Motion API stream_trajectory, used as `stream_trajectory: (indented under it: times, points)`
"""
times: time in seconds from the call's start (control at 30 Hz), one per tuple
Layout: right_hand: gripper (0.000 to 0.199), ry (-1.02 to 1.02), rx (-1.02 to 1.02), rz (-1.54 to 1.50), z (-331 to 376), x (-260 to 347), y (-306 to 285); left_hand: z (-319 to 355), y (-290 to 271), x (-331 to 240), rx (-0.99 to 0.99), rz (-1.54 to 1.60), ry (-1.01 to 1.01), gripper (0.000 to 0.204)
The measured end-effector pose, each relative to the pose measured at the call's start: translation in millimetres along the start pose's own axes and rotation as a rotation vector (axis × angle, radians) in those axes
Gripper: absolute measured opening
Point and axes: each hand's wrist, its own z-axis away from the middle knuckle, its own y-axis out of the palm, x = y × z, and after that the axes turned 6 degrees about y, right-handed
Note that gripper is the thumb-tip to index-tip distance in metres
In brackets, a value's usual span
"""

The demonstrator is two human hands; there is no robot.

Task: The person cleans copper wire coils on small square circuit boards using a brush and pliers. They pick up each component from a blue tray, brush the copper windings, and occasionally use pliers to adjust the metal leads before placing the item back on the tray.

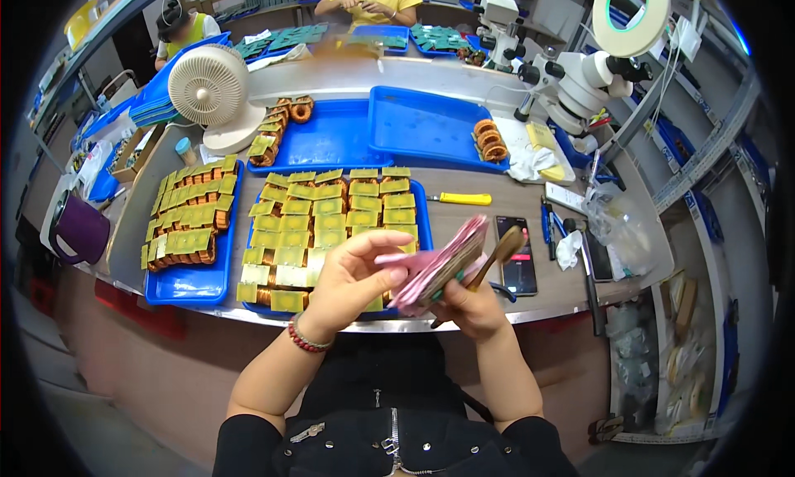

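Above the table's front edge, both my hands are on a thick folded pink bundle (439, 266), layered like cloth or paper. My left hand (348, 278) has its thumb on the bundle's left edge, its fingers curved above a pink flap. My right hand (476, 310) grips the bundle from below. The same hand also holds a brown tool (508, 245) with a rounded upper end, tilted up to the right. Just behind my hands is a blue tray (424, 220) filled with rows of copper-wound coils (291, 253) topped by yellow-green plates.
On the left stand another coil tray (186, 293), a fan (211, 96) and a purple jug (81, 227). Two blue trays (426, 121) with a few coils lie behind. To the right are a yellow-handled tool (464, 199), a phone (517, 266), pens and a microscope (580, 88). Two people sit beyond.
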Motion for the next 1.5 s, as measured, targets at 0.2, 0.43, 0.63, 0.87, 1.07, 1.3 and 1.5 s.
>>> stream_trajectory:
  times: [0.2, 0.43, 0.63, 0.87, 1.07, 1.3, 1.5]
  points:
    - [0.038, -0.024, -0.087, 0.135, 5, 22, 5, -14, 9, -13, 0.012, -0.373, 0.104, 0.021]
    - [0.037, 0.022, -0.184, 0.059, 6, 16, -14, -7, 1, 6, -0.099, -0.511, 0.313, 0.015]
    - [0.04, -0.006, -0.205, -0.032, 7, 16, -23, -12, 9, -2, -0.045, -0.619, 0.24, 0.015]
    - [0.034, -0.287, -0.292, 0.395, 3, 21, -22, -26, -1, -12, 0.145, -0.604, 0.189, 0.021]
    - [0.028, -0.327, -0.367, 0.566, -9, 20, -14, -36, 9, -4, 0.131, -1.095, 0.423, 0.024]
    - [0.029, -0.366, -0.4, 0.572, -20, 11, -26, -29, 12, 15, -0.035, -1.105, 0.643, 0.026]
    - [0.03, -0.566, -0.426, 0.992, -19, 26, -16, -23, 8, 9, -0.042, -1.103, 0.638, 0.033]
